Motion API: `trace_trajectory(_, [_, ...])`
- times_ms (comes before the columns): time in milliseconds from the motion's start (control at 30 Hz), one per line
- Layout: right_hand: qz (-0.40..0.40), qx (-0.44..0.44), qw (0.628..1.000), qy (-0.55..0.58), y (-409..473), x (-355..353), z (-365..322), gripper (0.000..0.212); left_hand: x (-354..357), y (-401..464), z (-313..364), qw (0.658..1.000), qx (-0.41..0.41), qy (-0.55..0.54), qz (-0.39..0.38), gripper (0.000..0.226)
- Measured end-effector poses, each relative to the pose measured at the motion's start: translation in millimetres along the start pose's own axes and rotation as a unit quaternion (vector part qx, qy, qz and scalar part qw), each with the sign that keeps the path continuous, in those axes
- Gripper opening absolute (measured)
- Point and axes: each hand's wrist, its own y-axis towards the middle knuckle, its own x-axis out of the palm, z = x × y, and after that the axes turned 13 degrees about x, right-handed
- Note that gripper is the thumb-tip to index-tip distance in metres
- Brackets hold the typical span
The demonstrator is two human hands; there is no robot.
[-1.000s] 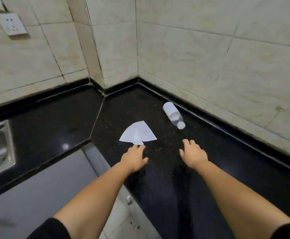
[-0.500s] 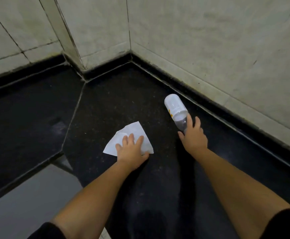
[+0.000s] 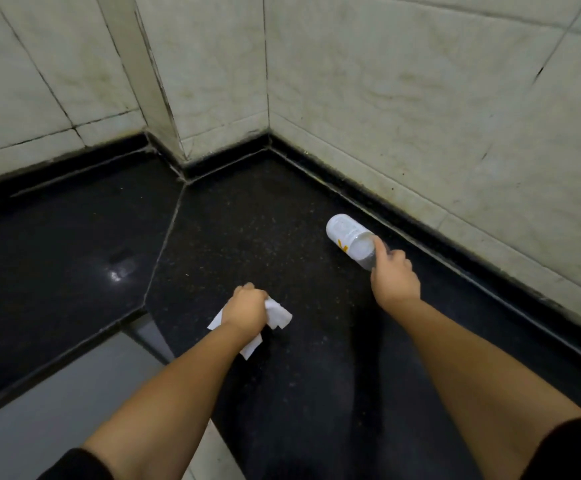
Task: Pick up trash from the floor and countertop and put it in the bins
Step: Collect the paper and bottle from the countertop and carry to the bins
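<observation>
On the black stone countertop [image 3: 240, 233] my left hand [image 3: 247, 308] is closed around a white sheet of paper [image 3: 277, 315], which bunches out on both sides of my fist. To the right, a clear plastic bottle [image 3: 349, 239] with a white label lies on its side near the wall. My right hand [image 3: 393, 275] grips the bottle at its neck end, with the index finger laid along it; the cap is hidden under my fingers.
Tiled walls [image 3: 420, 98] meet in a corner behind the counter, with a raised black lip [image 3: 455, 244] along their base. The counter's front edge [image 3: 109, 332] runs at lower left, above a grey cabinet front [image 3: 57, 403].
My left hand went from lying flat on the paper to crumpling it in a fist. My right hand closed around the bottle's neck. The view moved closer to the corner.
</observation>
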Motion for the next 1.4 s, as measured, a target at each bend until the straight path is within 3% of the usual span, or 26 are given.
trace_trajectory(233, [0.03,-0.069,0.997,0.01,-83,-45,-35,0.064,-54,-97,-19,0.993,-0.024,-0.021,0.112,0.023])
trace_trajectory(367, [0.029,-0.136,0.99,0.013,-149,-50,-61,0.066,-60,-174,-40,0.988,-0.061,-0.012,0.144,0.026])
trace_trajectory(633, [-0.038,-0.339,0.94,-0.034,-308,-27,-115,0.065,-15,-374,-92,0.949,-0.26,-0.062,0.169,0.031])
trace_trajectory(800, [-0.082,-0.489,0.866,-0.065,-415,-6,-130,0.066,41,-503,-87,0.884,-0.404,-0.101,0.213,0.031])
trace_trajectory(1000, [-0.157,-0.628,0.753,-0.115,-556,35,-88,0.068,142,-655,-29,0.798,-0.533,-0.168,0.225,0.028])
trace_trajectory(1233, [-0.199,-0.736,0.619,-0.188,-727,86,-29,0.065,264,-839,55,0.64,-0.688,-0.258,0.225,0.028])
trace_trajectory(1400, [-0.231,-0.779,0.543,-0.211,-848,109,18,0.065,341,-948,112,0.578,-0.736,-0.283,0.212,0.03])
